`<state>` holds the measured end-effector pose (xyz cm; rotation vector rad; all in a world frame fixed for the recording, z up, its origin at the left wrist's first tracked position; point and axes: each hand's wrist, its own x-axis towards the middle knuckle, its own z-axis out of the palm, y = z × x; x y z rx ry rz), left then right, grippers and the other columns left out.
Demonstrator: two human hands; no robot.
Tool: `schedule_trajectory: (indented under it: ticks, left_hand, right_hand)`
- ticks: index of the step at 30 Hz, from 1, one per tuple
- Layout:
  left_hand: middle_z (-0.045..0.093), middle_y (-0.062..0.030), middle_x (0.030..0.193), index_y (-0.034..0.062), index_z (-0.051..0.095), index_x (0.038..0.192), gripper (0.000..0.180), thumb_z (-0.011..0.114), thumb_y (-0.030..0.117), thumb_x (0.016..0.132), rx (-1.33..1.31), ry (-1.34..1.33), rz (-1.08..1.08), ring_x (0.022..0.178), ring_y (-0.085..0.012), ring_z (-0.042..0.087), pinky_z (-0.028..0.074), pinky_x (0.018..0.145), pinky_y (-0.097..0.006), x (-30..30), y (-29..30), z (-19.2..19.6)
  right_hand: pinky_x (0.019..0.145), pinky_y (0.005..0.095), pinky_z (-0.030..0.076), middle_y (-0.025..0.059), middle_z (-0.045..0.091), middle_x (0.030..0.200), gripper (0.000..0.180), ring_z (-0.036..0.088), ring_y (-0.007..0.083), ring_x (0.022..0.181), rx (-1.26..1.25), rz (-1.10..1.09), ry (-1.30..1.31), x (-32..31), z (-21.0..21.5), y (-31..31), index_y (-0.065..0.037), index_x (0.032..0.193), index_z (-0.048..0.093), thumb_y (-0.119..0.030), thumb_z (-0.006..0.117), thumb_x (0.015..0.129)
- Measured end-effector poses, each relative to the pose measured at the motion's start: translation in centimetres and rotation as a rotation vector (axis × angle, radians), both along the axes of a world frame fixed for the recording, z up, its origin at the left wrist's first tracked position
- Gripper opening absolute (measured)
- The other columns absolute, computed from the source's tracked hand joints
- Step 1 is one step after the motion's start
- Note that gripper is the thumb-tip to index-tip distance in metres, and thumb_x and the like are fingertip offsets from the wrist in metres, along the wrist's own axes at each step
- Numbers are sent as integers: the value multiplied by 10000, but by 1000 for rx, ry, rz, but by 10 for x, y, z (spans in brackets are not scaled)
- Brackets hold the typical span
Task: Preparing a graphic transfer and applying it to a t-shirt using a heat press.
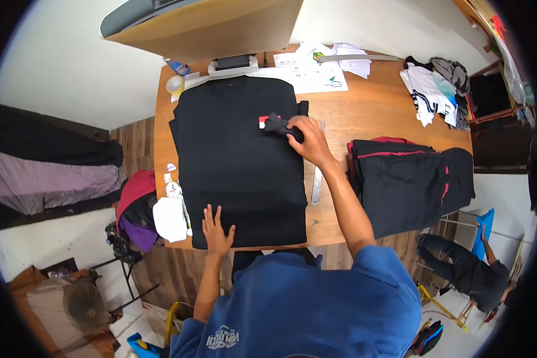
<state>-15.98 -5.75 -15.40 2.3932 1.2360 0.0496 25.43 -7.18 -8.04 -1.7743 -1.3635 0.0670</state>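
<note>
A black shirt (238,161) lies folded flat on top of a black stack on the wooden table. My right hand (309,138) is closed around a bunched piece of black cloth (274,124) at the upper right of the shirt. That cloth partly covers a small red and white patch (262,122) on the shirt's chest. My left hand (217,232) lies with its fingers spread on the shirt's lower left part, near the front edge of the table.
A metal ruler (317,186) lies right of the shirt. Folded black and red garments (400,185) sit on the right. Papers (316,74), a tape roll (175,85) and a large panel (215,30) stand behind. White cloth (170,219) is at left. Another person (471,274) is at far right.
</note>
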Motion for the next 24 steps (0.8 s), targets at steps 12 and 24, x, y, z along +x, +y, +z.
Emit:
schedule_trajectory:
  ticks: [12,24]
  left_hand:
    - [105,-222,1571,69,280,1481,755,658,282,864,-81,-42,41,1442,-439,115,214,1117,-537,-6,-22,-10]
    - [97,-223,1574,61,281,1478,763,662,313,867,-98,-62,68,1442,-451,97,250,1106,-543,-10,-28,-7]
  right_hand:
    - [882,370,386,70,604,1040,274,542,269,1011,-218,323,-61,13,-17,46,-80,994,590,-66,722,753]
    - [938,383,391,65,624,1021,135,544,265,1048,-243,326,-218,9,-22,48,-66,941,653,-132,668,824]
